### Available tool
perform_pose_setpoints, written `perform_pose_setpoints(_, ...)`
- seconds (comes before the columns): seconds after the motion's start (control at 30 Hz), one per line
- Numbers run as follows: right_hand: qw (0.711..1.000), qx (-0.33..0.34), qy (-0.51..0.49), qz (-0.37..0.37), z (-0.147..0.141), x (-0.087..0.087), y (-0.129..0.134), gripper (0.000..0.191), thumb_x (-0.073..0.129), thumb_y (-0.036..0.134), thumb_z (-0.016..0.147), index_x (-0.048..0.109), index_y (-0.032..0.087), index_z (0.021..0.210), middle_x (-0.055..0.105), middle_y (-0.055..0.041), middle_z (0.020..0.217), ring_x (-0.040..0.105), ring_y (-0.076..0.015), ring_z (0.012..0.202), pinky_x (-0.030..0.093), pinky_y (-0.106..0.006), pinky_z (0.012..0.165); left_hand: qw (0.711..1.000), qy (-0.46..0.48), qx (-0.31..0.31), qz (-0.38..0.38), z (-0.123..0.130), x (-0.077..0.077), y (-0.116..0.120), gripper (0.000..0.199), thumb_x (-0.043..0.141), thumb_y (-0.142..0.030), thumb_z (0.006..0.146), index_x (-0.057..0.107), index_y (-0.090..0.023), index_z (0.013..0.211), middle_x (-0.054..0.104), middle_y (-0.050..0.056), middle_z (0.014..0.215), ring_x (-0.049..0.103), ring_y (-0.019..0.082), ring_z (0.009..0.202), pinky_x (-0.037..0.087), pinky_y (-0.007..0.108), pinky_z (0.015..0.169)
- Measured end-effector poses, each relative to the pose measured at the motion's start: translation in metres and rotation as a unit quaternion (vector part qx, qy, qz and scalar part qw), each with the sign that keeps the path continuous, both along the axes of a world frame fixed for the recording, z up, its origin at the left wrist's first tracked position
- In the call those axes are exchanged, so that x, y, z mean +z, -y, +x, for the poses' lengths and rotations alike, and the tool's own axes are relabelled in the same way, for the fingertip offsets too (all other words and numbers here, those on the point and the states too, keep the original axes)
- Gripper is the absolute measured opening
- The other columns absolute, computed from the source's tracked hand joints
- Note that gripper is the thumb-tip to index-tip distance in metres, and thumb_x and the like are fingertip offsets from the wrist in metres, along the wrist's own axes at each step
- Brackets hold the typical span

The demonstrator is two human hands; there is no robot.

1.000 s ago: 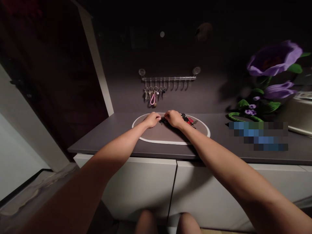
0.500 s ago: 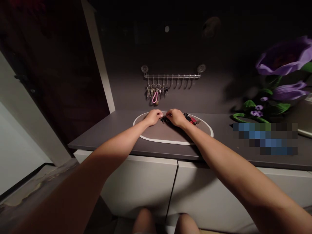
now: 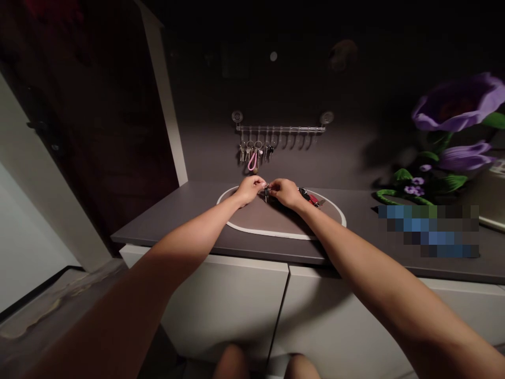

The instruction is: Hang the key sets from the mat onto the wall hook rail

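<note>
Left grip [image 3: 248, 191], right grip [image 3: 285, 192], keys [image 3: 266, 195] between

Grey countertop [image 3: 158, 216]: white-rimmed oval mat [image 3: 272, 218], red-black bundle [image 3: 313, 200] on it; green coil [image 3: 386, 200] at right.
</note>
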State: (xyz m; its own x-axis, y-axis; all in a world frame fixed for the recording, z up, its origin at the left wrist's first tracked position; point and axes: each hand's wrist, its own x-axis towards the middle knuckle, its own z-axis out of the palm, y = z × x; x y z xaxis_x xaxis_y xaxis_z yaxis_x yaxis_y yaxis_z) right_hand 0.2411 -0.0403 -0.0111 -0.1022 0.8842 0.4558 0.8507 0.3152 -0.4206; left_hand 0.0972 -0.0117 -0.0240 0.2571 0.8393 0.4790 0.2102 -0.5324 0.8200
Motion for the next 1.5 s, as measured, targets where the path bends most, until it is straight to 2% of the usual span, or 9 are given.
perform_pose_setpoints(0.17,0.989,0.048,-0.139,0.001,0.0,-0.001,-0.002,0.017,0.058,0.016,0.065,0.064,0.014,0.081,0.065,-0.0019,0.074,0.054,-0.0099,0.065,0.04,-0.021,0.064,0.996,0.065,-0.039,-0.054,0.0,0.003,0.002,0.01,0.055,-0.021,0.074,0.056,-0.011,0.076,0.052,-0.002,0.06,0.042,0.005,0.051,0.035,0.019,0.051)
perform_pose_setpoints(0.33,0.948,0.11,-0.296,-0.028,-0.003,0.0,0.0,0.014,0.056,0.019,0.065,0.06,0.013,0.077,0.062,-0.0026,0.074,0.051,-0.0088,0.063,0.04,-0.022,0.064,0.988,0.129,-0.049,-0.074,-0.001,0.003,-0.001,0.014,0.061,-0.024,0.071,0.057,-0.012,0.075,0.053,-0.001,0.062,0.045,0.005,0.053,0.035,0.017,0.049)
perform_pose_setpoints(0.47,0.921,0.13,-0.366,-0.043,-0.006,0.004,0.003,0.011,0.056,0.021,0.063,0.057,0.013,0.071,0.059,-0.0018,0.07,0.051,-0.0087,0.062,0.041,-0.023,0.065,0.983,0.161,-0.046,-0.081,-0.001,0.002,-0.004,0.016,0.063,-0.026,0.07,0.057,-0.012,0.075,0.055,0.0,0.066,0.046,0.005,0.053,0.035,0.018,0.048)
perform_pose_setpoints(0.83,0.924,0.139,-0.355,-0.026,-0.003,0.001,0.0,0.026,0.064,0.038,0.06,0.057,0.014,0.07,0.056,0.0003,0.063,0.045,-0.0078,0.056,0.039,-0.024,0.06,0.983,0.161,-0.067,-0.061,-0.001,-0.003,-0.011,0.03,0.067,-0.038,0.063,0.061,-0.013,0.077,0.055,-0.001,0.064,0.046,0.006,0.054,0.033,0.019,0.049)
perform_pose_setpoints(1.1,0.932,0.145,-0.332,0.009,-0.001,-0.002,-0.002,0.025,0.059,0.038,0.064,0.053,0.015,0.073,0.054,0.0007,0.068,0.046,-0.0089,0.062,0.038,-0.023,0.062,0.98,0.173,-0.079,-0.053,0.0,0.0,-0.005,0.035,0.069,-0.042,0.059,0.061,-0.012,0.076,0.052,-0.002,0.061,0.043,0.005,0.052,0.032,0.019,0.049)
perform_pose_setpoints(1.33,0.943,0.136,-0.3,0.038,0.002,0.001,-0.002,0.023,0.055,0.038,0.067,0.051,0.016,0.075,0.052,0.0015,0.068,0.045,-0.0096,0.062,0.038,-0.023,0.062,0.984,0.154,-0.067,-0.065,0.002,-0.002,-0.005,0.038,0.064,-0.043,0.064,0.058,-0.012,0.085,0.055,0.0,0.07,0.045,0.005,0.055,0.033,0.019,0.049)
perform_pose_setpoints(1.5,0.947,0.108,-0.292,0.08,0.009,0.002,-0.006,0.024,0.053,0.04,0.067,0.052,0.017,0.074,0.053,0.0006,0.07,0.046,-0.0108,0.065,0.038,-0.024,0.066,0.994,0.082,-0.053,-0.053,0.003,-0.005,-0.001,0.029,0.058,-0.036,0.07,0.057,-0.012,0.086,0.053,-0.001,0.066,0.043,0.006,0.054,0.033,0.019,0.05)
